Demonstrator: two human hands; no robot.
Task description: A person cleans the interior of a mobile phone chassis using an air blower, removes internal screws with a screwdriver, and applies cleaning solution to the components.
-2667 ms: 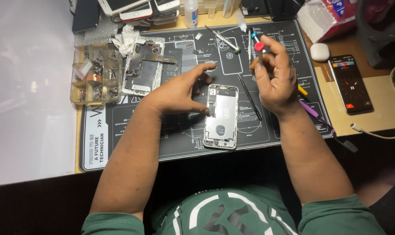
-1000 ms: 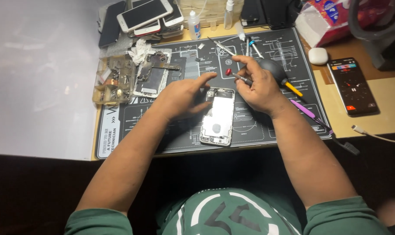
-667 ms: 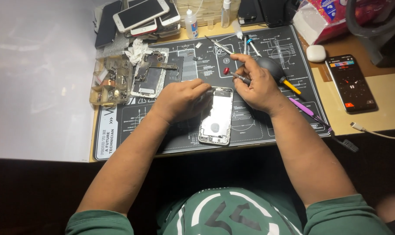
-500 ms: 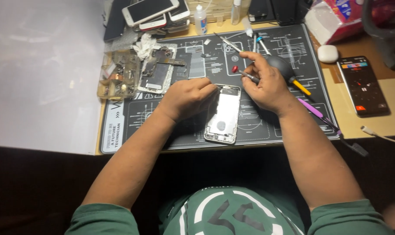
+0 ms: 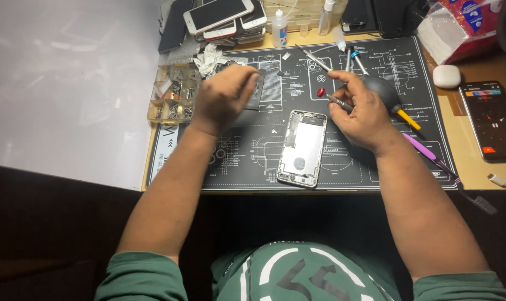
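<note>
From the head camera, looking down, a black work mat with white drawings lies on a desk. An open phone shell lies near the middle of the mat, silver inside, with no hand on it.

The left hand is up at the far left part of the mat, well apart from the phone shell. Its fingers are curled in and point down over a dark flat phone part. I cannot tell if the fingers pinch anything, because the back of the hand hides them. Just beside this hand sits a clear box of tiny parts.

The right hand is just to the right of the phone shell's top end. Its fingers are closed around a thin screwdriver with a red tip end. The red end sticks out to the left, near the shell's top corner. A round black air blower lies right behind this hand.

More tools lie at the far edge of the mat. A stack of phones rests at the top. A phone with a lit screen lies off to the right, next to a small white case.
</note>
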